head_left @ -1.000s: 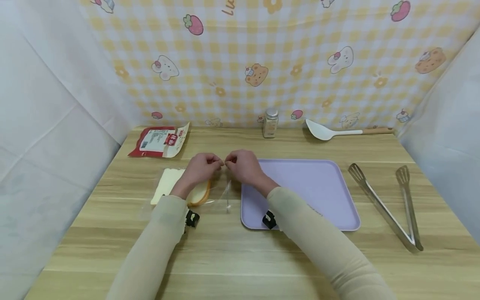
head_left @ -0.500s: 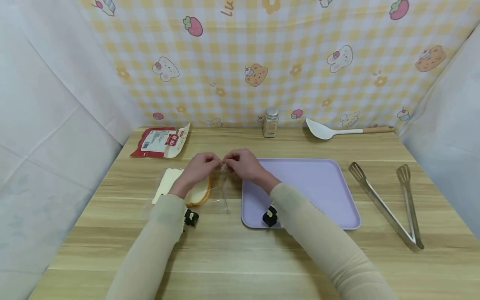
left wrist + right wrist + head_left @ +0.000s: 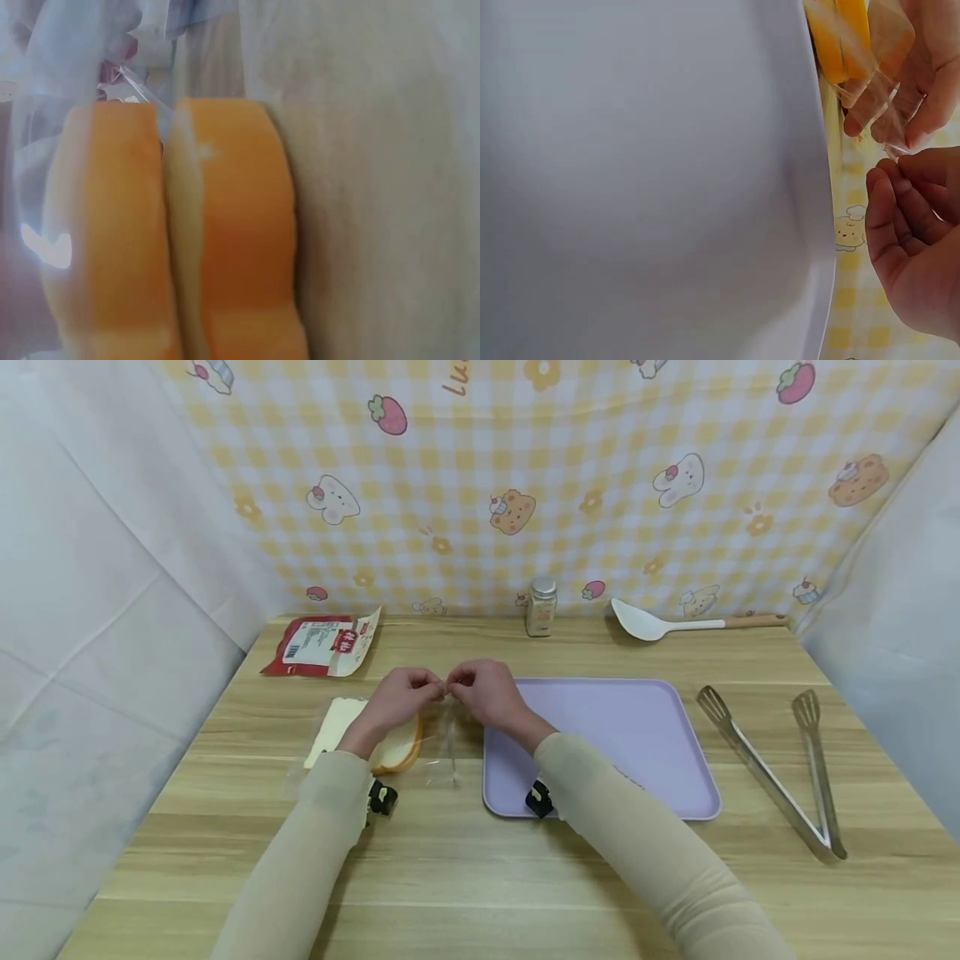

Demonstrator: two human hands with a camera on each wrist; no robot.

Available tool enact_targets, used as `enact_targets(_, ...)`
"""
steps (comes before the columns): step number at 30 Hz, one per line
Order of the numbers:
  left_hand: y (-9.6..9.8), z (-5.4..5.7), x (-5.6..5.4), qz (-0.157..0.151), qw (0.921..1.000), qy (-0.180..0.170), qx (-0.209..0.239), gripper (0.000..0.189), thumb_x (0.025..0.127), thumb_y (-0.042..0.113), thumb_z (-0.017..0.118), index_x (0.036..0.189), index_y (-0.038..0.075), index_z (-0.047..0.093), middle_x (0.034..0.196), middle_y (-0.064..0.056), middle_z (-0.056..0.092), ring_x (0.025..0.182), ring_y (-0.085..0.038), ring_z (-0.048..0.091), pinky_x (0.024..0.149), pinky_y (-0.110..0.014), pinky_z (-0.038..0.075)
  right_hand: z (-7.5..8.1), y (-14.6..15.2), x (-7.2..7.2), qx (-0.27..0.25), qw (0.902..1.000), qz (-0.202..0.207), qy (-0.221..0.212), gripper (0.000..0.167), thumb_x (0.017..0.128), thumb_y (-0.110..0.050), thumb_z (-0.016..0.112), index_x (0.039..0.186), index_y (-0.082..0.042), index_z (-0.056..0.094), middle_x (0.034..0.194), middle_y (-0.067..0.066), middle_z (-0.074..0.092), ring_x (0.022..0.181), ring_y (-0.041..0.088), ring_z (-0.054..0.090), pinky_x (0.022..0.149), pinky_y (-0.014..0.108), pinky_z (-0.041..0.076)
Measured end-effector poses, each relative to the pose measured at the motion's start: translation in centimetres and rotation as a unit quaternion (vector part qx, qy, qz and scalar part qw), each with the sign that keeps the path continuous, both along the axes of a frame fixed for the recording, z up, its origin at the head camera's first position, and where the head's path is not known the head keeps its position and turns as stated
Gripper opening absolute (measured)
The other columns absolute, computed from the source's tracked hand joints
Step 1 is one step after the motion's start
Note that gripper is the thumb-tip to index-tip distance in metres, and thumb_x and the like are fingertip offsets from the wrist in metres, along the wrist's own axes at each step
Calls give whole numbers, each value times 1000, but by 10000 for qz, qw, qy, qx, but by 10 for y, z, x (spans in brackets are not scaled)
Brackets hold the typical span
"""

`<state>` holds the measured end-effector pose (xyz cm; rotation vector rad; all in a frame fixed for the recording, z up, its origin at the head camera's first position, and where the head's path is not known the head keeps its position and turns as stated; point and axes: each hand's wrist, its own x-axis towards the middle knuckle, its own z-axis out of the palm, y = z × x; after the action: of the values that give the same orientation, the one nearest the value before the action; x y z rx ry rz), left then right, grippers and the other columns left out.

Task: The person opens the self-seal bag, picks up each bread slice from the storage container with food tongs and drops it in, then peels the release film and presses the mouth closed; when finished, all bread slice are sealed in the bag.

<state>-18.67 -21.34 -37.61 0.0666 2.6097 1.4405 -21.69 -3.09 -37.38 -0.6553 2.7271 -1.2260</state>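
- Left hand (image 3: 401,697): almost where it was half a second ago; its grip is narrow, thumb and fingertips pinching the edge of the clear bag (image 3: 439,770).
- Right hand (image 3: 491,693): hardly moved either; its grip is narrow too, pinching the same edge, fingertips right beside the left hand's.
- Clear bag: lies on the worktop (image 3: 450,877), left of the lilac tray (image 3: 600,718); the part below the fingers has shifted only slightly since the earlier frames.
- Bread slices (image 3: 244,225): inside the bag, in the same place as before, partly hidden by the left hand and forearm in the head view; the left wrist view shows two orange-brown crusts side by side.
- Unchanged around them: the tray, the red-and-white packet (image 3: 322,645) at the back left, the glass shaker (image 3: 542,607), the white turner (image 3: 648,625) and the spread metal tongs (image 3: 772,785).
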Motion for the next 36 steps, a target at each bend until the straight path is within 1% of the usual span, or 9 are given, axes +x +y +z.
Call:
enact_targets(2,0,0,0,27,10000,17,-10,28,105,23,59,112,2,77,117,-15,76,117,-29,66,100,-42,50,0,0,-1,2,10000,27,-64,12,100,-13,74,106,-9,83,105,6,81,92,17,72,75,26,56)
enact_targets(5,0,1,1,-14,9999,114,-68,28,105,22,59,113,2,77,117,-16,76,116,-30,66,99,-41,50,-1,1,-1,-96,9996,35,-261,13,99,-12,74,108,-8,83,106,7,81,91,17,72,75,25,57)
enact_targets(11,-2,1,3,-194,9992,313,-132,24,106,19,61,112,3,77,113,-16,77,112,-29,67,94,-37,49,-3,2,-3,-325,9981,96,-506,16,98,-18,76,109,-8,83,101,6,81,82,12,69,68,22,54)
enact_targets(14,-3,1,3,-289,9988,359,-169,23,106,19,61,112,4,77,113,-15,77,112,-29,66,94,-37,49,-4,4,-4,-431,9968,148,-661,17,98,-20,77,109,-8,83,99,6,81,79,11,68,66,21,53)
enact_targets(19,-5,1,3,-445,9977,431,-291,23,107,19,61,113,4,77,113,-15,77,114,-29,67,96,-39,49,-3,6,-4,-458,9955,203,-808,15,98,-21,77,107,-10,83,96,4,80,77,12,68,63,22,52)
enact_targets(23,-6,0,3,-535,9968,469,-374,23,107,19,62,113,3,77,113,-15,78,111,-28,67,93,-36,48,-2,7,-4,-456,9948,220,-880,15,100,-22,76,105,-11,84,91,6,80,76,14,69,61,22,50)
enact_targets(28,-6,0,4,-579,9968,455,-315,23,108,19,61,113,3,77,112,-15,78,109,-27,66,91,-35,48,-1,7,-4,-517,9946,240,-864,15,101,-20,72,101,-8,82,87,8,79,76,18,72,59,23,50)
enact_targets(32,-6,0,3,-574,9968,468,-294,23,108,19,61,113,3,77,113,-15,77,107,-25,66,90,-34,48,-2,7,-4,-614,9940,239,-873,15,101,-20,72,100,-7,81,87,8,79,77,21,73,58,24,51)
enact_targets(36,-6,-1,3,-502,9971,484,-302,22,107,17,62,114,3,76,113,-14,77,103,-23,64,87,-31,48,-3,7,-4,-828,9914,174,-1002,13,100,-16,73,101,-5,81,89,9,80,76,19,73,60,23,52)
